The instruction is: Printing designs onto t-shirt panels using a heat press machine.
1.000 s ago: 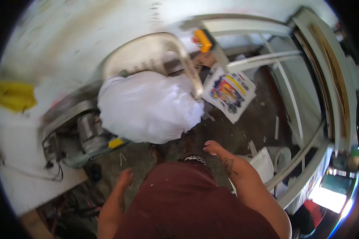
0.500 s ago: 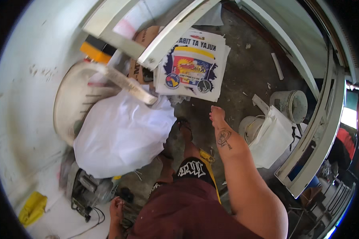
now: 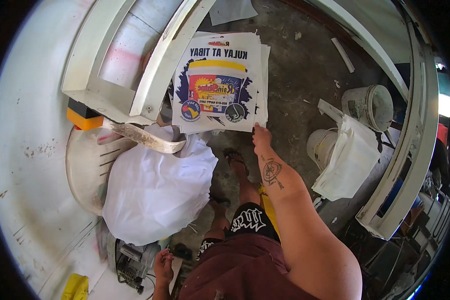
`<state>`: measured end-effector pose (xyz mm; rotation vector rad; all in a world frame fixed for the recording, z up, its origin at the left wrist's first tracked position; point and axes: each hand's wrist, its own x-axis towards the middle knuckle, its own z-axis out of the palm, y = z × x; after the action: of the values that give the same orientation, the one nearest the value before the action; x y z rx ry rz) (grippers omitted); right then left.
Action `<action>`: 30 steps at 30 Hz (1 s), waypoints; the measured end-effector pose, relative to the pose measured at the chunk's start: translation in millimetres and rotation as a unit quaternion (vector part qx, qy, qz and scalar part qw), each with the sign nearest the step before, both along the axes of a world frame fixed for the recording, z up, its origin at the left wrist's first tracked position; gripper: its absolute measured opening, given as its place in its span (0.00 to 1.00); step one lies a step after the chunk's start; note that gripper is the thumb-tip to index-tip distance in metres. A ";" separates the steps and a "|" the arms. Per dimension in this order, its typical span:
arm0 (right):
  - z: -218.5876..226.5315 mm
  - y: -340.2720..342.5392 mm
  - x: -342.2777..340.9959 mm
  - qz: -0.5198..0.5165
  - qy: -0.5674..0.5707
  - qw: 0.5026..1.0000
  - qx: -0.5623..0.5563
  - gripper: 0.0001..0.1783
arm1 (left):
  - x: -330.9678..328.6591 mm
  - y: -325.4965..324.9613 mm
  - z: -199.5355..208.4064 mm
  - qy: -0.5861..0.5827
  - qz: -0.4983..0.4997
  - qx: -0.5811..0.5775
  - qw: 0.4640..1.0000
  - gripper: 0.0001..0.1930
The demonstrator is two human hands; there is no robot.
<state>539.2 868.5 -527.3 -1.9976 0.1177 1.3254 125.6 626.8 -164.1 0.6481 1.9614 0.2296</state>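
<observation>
My right hand (image 3: 261, 139) pinches the lower right corner of a white printed sheet (image 3: 212, 117). That sheet lies on top of a stack of sheets, and its mirrored print includes a picture of a paint bucket with a yellow lid. Low on the left hangs my left hand (image 3: 163, 267), its fingers loosely curled and apart, with nothing visible in them. It is nearest to a small grey machine (image 3: 135, 262). A heap of white sheets (image 3: 157, 192) covers the seat of a dirty white plastic chair (image 3: 87, 167) left of my legs.
White frames arch over the stack (image 3: 167, 55) and along the right side (image 3: 395, 200). Two dirty white buckets (image 3: 357, 102) stand on the right, with more white sheets (image 3: 352, 157) draped beside them. A white strip (image 3: 343, 55) lies on the concrete floor (image 3: 295, 75).
My right hand has reached the printed sheet's corner and closed on it. My view has shifted, so the stack now appears farther left.
</observation>
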 end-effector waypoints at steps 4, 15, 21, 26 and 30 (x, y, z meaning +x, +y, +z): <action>2.2 11.5 -5.1 -0.114 0.065 0.991 0.013 0.12 | -16.0 -16.9 -3.8 0.020 0.027 -0.011 0.999 0.14; -22.9 -2.8 -34.2 -0.023 -0.039 0.999 0.017 0.13 | -5.0 -20.2 4.9 0.095 -0.038 -0.017 0.995 0.12; -94.5 -9.1 57.5 0.013 -0.094 0.991 0.095 0.11 | -9.4 -37.0 -39.7 0.054 -0.088 -0.025 0.994 0.13; 9.4 10.9 -27.3 -0.102 0.052 0.993 0.022 0.06 | 1.0 -29.8 12.5 0.116 -0.089 -0.046 0.988 0.14; 12.4 -3.7 -19.7 -0.076 -0.003 0.997 0.033 0.07 | -2.4 -18.9 4.0 0.095 -0.069 -0.047 0.992 0.13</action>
<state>519.5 864.8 -514.9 -1.8980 0.2164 1.2114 123.2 608.0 -160.1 0.7624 2.0853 -0.0110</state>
